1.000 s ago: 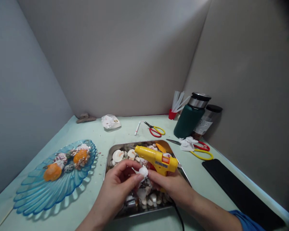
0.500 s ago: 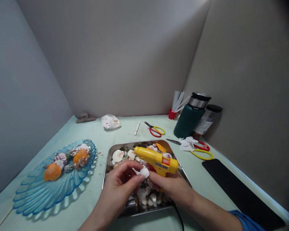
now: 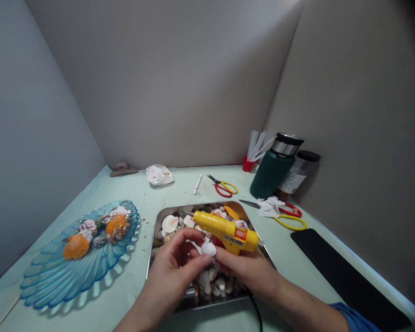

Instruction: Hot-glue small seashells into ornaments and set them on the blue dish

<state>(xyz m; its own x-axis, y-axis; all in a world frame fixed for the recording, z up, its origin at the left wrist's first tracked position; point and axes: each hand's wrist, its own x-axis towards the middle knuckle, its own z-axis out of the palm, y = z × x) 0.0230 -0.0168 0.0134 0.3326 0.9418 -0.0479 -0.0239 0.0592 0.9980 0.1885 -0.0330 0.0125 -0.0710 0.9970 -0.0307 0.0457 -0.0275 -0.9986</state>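
A small white ribbed seashell [image 3: 208,249] is pinched between the thumb and fingers of my left hand [image 3: 174,267]. My right hand [image 3: 251,269] is wrapped round the handle of a yellow hot glue gun [image 3: 221,227], whose nozzle points left. The right fingertips lie close beside the shell; whether they touch it I cannot tell. Both hands are over a metal tray [image 3: 158,221] of loose shells and pebbles. To the left, a blue scalloped glass dish [image 3: 55,281] holds orange, white and speckled shells.
Two pairs of scissors [image 3: 224,188] and a marker [image 3: 198,184] lie behind the tray. A green bottle [image 3: 271,168], a clear jar [image 3: 293,177] and a red cup [image 3: 247,164] of glue sticks stand at the back right. A black strip [image 3: 346,276] lies on the right. The gun's cord [image 3: 255,309] trails forward.
The shell has turned slightly in my left fingers and shows more of its ribbed face. The glue gun has shifted a little to the right.
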